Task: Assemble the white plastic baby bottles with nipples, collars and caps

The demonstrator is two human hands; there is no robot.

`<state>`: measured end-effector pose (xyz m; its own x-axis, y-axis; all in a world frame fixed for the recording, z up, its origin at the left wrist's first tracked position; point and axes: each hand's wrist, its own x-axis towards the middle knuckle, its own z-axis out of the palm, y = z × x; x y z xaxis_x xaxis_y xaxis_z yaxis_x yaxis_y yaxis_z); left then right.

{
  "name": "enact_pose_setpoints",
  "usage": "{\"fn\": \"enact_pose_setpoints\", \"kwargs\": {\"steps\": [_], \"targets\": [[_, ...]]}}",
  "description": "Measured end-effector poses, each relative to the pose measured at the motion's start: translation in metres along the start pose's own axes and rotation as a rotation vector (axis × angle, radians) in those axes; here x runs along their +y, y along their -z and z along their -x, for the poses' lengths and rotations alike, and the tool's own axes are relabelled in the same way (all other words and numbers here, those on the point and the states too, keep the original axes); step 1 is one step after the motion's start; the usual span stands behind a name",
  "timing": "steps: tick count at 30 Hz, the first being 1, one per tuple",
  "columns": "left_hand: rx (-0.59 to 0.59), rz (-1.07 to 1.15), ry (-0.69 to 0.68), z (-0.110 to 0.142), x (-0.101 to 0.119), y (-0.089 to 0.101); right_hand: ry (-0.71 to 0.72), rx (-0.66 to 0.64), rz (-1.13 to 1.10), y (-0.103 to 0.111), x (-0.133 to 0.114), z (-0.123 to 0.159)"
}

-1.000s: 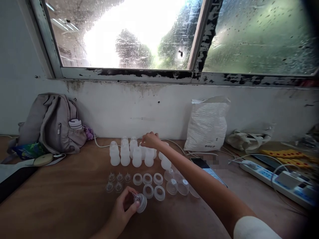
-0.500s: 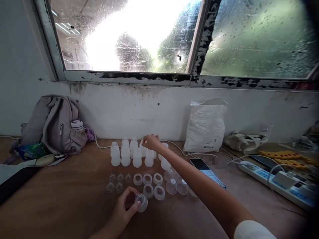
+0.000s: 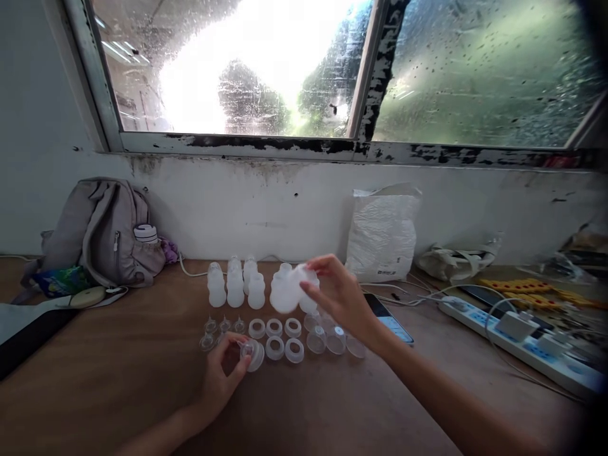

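Note:
My left hand (image 3: 218, 377) pinches a clear bottle nipple set in a collar ring (image 3: 256, 356), just in front of the loose parts. My right hand (image 3: 342, 301) grips a frosted white baby bottle (image 3: 286, 292) near its neck, tilted and slightly blurred. Behind it, more frosted bottles (image 3: 235, 291) stand in rows, some with clear tops. Loose clear nipples (image 3: 225, 325) sit at left, partly behind my left fingers. Several white collar rings (image 3: 294, 350) lie flat in the middle, and clear domed caps (image 3: 335, 342) are grouped to their right.
A phone (image 3: 387, 318) lies right of the caps, with a white power strip (image 3: 517, 345) and cables beyond. A white plastic bag (image 3: 381, 234) leans on the wall. At far left are a grey backpack (image 3: 107, 234) and a black flat item (image 3: 35, 339).
My right hand has come back from the bottle rows toward me and right, now holding a bottle. My left hand, still with the nipple and ring, has shifted slightly left and up in view.

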<state>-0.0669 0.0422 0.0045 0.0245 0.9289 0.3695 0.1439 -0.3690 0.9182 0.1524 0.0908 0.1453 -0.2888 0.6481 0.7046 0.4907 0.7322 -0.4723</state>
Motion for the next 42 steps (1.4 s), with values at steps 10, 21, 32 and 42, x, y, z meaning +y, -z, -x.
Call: {"fn": "enact_pose_setpoints", "kwargs": {"steps": [10, 21, 32, 42], "targets": [[-0.004, 0.011, -0.13, -0.025, 0.059, -0.026, -0.078, -0.285, -0.187, -0.025, -0.004, 0.094], [-0.238, -0.068, -0.164, -0.007, 0.061, -0.041, -0.23, -0.196, -0.415, -0.043, 0.004, 0.115], [-0.22, -0.076, -0.141, -0.001, 0.042, -0.046, -0.148, -0.251, -0.369, -0.039, -0.002, 0.115], [-0.207, 0.135, -0.091, 0.01, 0.011, -0.055, -0.107, -0.178, -0.338, -0.039, 0.005, 0.114]]}}
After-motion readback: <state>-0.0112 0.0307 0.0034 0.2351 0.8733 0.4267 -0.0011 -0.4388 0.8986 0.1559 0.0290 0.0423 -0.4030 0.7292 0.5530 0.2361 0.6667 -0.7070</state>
